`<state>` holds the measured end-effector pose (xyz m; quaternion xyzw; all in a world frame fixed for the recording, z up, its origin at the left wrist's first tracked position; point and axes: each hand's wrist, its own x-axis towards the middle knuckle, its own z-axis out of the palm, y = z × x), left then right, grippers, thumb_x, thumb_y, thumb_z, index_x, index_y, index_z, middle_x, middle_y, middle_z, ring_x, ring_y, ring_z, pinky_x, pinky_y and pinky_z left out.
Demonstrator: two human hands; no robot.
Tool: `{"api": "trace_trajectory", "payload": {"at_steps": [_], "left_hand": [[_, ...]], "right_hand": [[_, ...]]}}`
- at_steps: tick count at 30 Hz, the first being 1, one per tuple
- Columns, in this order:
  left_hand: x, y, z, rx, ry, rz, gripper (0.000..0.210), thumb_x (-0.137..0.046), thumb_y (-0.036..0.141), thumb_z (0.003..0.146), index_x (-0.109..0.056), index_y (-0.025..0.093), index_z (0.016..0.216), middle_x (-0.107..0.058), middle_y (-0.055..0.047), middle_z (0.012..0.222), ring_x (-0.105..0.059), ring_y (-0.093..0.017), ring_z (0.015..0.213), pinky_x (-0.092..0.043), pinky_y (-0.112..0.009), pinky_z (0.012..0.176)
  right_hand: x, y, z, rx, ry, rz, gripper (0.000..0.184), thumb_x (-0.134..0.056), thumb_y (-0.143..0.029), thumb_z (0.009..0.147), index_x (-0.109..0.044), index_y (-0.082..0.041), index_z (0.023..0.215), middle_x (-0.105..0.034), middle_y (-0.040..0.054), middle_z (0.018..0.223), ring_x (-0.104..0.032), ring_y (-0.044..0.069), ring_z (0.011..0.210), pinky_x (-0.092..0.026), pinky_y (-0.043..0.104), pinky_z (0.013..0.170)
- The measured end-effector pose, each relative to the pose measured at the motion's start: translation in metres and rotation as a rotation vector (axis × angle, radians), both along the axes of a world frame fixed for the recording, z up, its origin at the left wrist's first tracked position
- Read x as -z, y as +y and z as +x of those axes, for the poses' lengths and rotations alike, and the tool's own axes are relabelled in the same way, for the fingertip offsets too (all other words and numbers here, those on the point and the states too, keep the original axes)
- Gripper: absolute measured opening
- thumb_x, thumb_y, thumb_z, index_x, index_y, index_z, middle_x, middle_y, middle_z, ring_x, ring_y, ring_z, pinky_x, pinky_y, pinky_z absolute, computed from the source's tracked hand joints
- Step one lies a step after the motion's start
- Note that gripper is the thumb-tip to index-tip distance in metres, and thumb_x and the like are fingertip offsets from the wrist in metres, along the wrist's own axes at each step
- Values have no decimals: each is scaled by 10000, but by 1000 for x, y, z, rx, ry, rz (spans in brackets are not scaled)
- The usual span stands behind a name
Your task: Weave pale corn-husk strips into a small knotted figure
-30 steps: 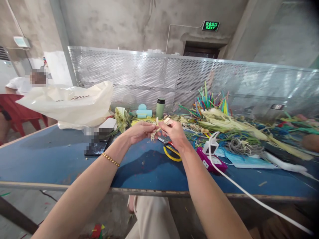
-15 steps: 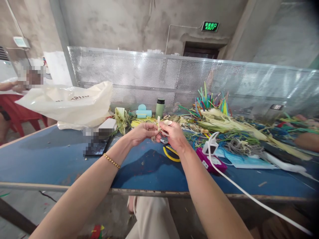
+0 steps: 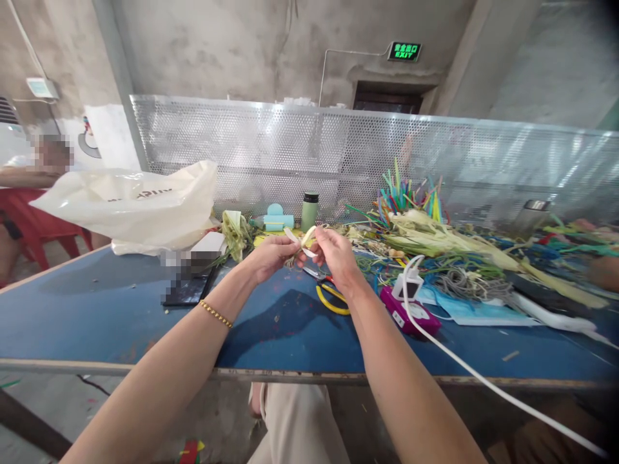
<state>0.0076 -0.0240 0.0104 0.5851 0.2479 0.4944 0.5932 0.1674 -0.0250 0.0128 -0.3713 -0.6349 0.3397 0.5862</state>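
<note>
Between my hands, above the blue table, is a small piece of pale corn husk strips [image 3: 306, 241]. My left hand [image 3: 271, 258] pinches its left side, with one strip end sticking up past the fingers. My right hand [image 3: 335, 256] grips the right side between thumb and fingers. Where the strips cross is partly hidden by the fingertips. Below my right hand, yellow-handled scissors [image 3: 333, 299] lie on the table, blades pointing up and left. Behind my hands stands a green bottle [image 3: 310, 211] with a black lid.
On the left are a white plastic bag [image 3: 145, 206] and a dark phone or tablet [image 3: 186, 291]. To the right lie a purple power block [image 3: 411, 317] with a white cable, a blue mask [image 3: 476, 314], husks [image 3: 449, 240] and cords. A person sits far left.
The husk strips have spread apart between my fingers, one now pointing up and left. My right hand has shifted slightly, and more of the scissor blades shows.
</note>
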Motion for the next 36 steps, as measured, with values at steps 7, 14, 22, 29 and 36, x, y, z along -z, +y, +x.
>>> {"api": "trace_trajectory", "payload": {"at_steps": [7,14,22,29,36], "left_hand": [[0,1,1,-87,-64,-26,139,-702,156,778,-643,75,681,-655,-73,646,-598,-127,544,-462,-270,608],[2,2,1,-1,-46,-36,212,-775,254,729,-662,75,749,-658,-67,689,-583,-119,569,-435,-264,602],[10,10,2,-96,43,139,262,-753,314,716,-633,105,614,-579,-18,602,-512,-97,546,-377,-257,597],[9,10,0,-168,269,308,174,-647,241,784,-619,135,649,-521,18,536,-462,-92,506,-321,-239,535],[9,10,-2,-91,313,299,142,-653,258,779,-658,128,724,-533,19,526,-463,-99,504,-325,-237,535]], "right_hand": [[6,3,2,-25,-247,43,325,-677,-475,759,-582,-176,675,-611,1,588,-545,117,454,-403,235,448],[7,5,1,12,-261,90,188,-611,-356,775,-567,-186,706,-613,-3,591,-526,110,447,-410,231,448],[8,4,0,32,-277,114,219,-588,-386,803,-595,-189,707,-564,-15,549,-486,110,440,-372,232,445],[5,4,0,50,-135,30,252,-645,-398,732,-598,-171,635,-544,-12,524,-425,90,428,-319,226,415],[1,-6,-5,-45,34,-112,343,-734,-439,678,-548,-164,590,-499,-34,486,-365,52,371,-255,196,330]]}}
